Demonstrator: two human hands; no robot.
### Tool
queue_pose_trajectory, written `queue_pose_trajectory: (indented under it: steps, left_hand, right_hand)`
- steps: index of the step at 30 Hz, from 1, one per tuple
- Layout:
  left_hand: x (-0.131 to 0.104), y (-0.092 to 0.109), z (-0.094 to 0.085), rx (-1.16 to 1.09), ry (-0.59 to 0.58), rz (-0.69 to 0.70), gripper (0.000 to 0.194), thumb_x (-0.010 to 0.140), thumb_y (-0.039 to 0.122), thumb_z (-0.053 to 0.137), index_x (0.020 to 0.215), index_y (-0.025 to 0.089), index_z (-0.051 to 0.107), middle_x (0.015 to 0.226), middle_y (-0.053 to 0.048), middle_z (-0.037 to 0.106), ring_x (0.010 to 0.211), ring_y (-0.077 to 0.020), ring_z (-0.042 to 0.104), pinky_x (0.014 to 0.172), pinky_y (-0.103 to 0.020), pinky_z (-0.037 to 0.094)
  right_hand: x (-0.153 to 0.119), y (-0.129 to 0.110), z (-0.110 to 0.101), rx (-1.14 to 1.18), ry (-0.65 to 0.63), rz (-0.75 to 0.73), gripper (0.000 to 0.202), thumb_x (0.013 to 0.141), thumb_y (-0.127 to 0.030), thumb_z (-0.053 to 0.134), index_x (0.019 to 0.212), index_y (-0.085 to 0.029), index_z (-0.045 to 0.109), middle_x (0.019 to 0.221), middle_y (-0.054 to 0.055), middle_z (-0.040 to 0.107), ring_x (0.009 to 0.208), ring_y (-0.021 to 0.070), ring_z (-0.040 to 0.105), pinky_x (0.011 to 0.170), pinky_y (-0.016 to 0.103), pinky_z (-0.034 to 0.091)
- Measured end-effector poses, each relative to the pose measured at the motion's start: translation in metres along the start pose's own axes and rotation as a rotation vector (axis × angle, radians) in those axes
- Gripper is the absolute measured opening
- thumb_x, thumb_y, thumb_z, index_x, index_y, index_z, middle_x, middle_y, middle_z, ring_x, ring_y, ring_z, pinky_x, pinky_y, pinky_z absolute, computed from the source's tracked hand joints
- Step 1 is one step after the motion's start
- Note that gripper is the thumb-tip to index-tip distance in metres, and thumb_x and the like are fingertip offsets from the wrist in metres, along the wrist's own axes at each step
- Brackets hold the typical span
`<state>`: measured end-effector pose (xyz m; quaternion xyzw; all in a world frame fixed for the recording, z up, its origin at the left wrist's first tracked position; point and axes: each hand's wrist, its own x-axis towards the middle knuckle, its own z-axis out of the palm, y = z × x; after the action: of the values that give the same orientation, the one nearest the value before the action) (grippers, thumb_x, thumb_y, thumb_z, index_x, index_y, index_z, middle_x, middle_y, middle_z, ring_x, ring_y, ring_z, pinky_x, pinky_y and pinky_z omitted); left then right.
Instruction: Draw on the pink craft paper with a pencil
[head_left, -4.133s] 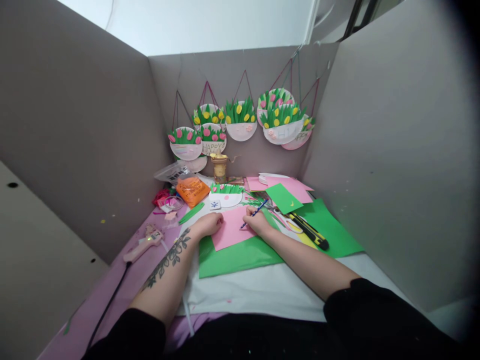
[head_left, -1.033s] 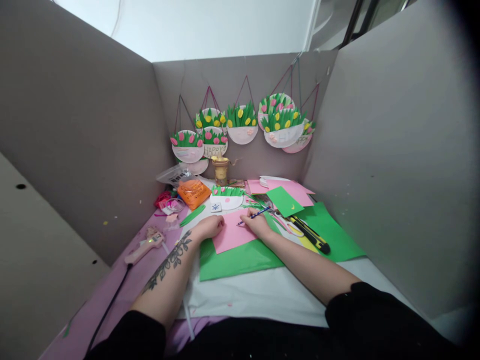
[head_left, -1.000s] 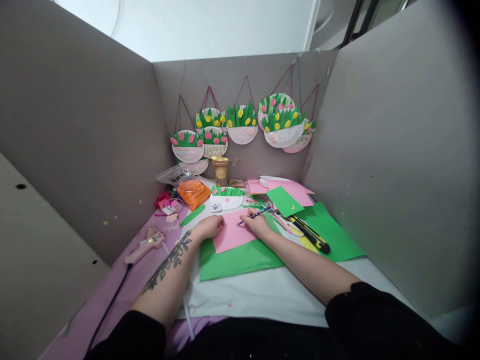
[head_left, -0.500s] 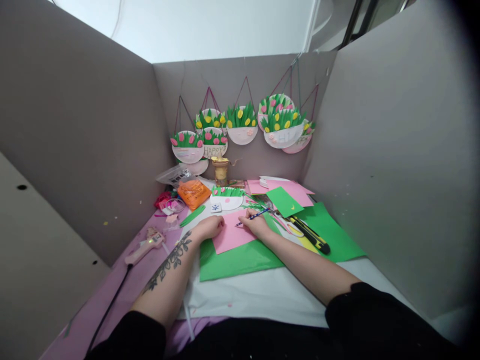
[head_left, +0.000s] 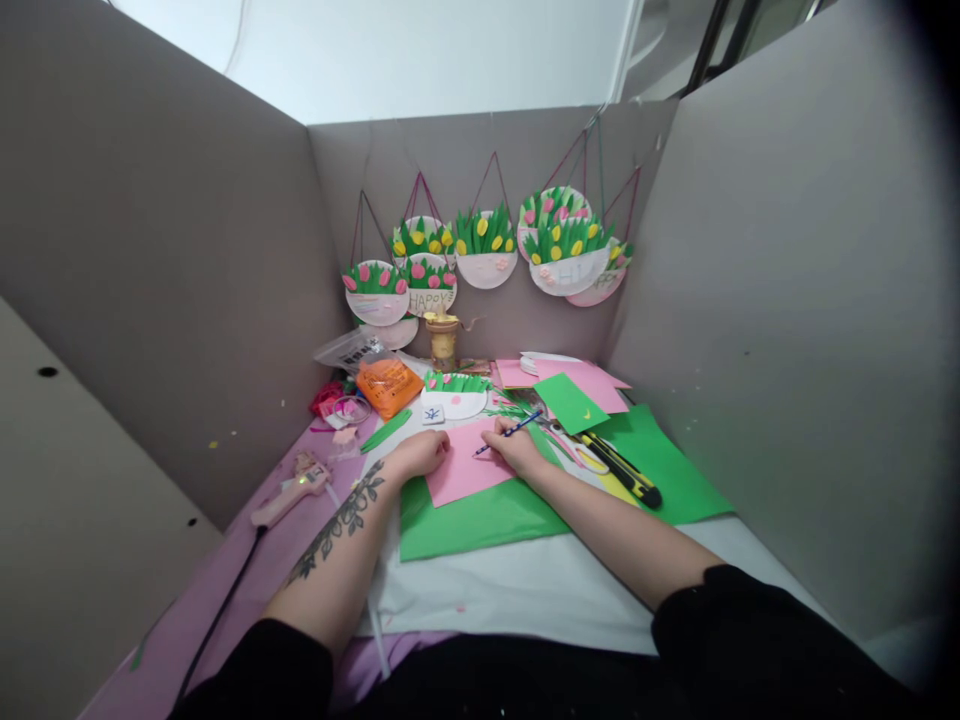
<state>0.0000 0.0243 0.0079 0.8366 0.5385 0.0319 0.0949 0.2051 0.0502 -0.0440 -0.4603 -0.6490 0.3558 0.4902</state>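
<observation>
- Right hand (head_left: 512, 447): fingers pinched around a blue pencil (head_left: 512, 431), tip down on the pink paper sheet (head_left: 465, 470), shaft slanting far-right.
- Left hand (head_left: 422, 452): fingers curled, pressing the sheet's left edge.
- Pink sheet: between both hands, atop green paper (head_left: 480, 518).
- Right: utility knife (head_left: 619, 466).
- Near-left: glue gun (head_left: 289, 489).

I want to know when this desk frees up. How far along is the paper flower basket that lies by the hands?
Done: the plate basket on the desk has its green grass and one pink bloom; finished ones hang on the back wall. In hand: the left hand pins the pink sheet while the right hand draws on it with a pencil. Left: no drawn shape looks cut out yet.
</observation>
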Motion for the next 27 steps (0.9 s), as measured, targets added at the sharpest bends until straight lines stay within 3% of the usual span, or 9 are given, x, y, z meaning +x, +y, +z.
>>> queue_pose_trajectory:
  steps: [14,27]
  left_hand:
    - [-0.0001,0.0005,0.0002,-0.001,-0.006,-0.004,0.026,0.077,0.022,0.044,0.096,0.017,0.061,0.094,-0.007,0.066,0.082,-0.0183,0.059,0.071,-0.026,0.044]
    - [0.0009,-0.0012,0.0021,-0.01,-0.001,-0.003,0.025,0.077,0.022,0.044,0.095,0.018,0.061,0.095,-0.007,0.066,0.084,-0.0188,0.059,0.072,-0.026,0.044]
  right_hand:
    - [-0.0017,-0.0023,0.0009,0.034,-0.04,0.0,0.026,0.068,-0.031,0.055,0.055,-0.022,0.035,0.04,-0.008,0.045,0.039,0.0112,0.045,0.042,0.022,0.034]
    - [0.0,0.0004,0.0028,-0.003,0.008,0.008,0.025,0.067,-0.034,0.056,0.055,-0.022,0.037,0.043,-0.007,0.046,0.04,0.0115,0.045,0.042,0.023,0.034]
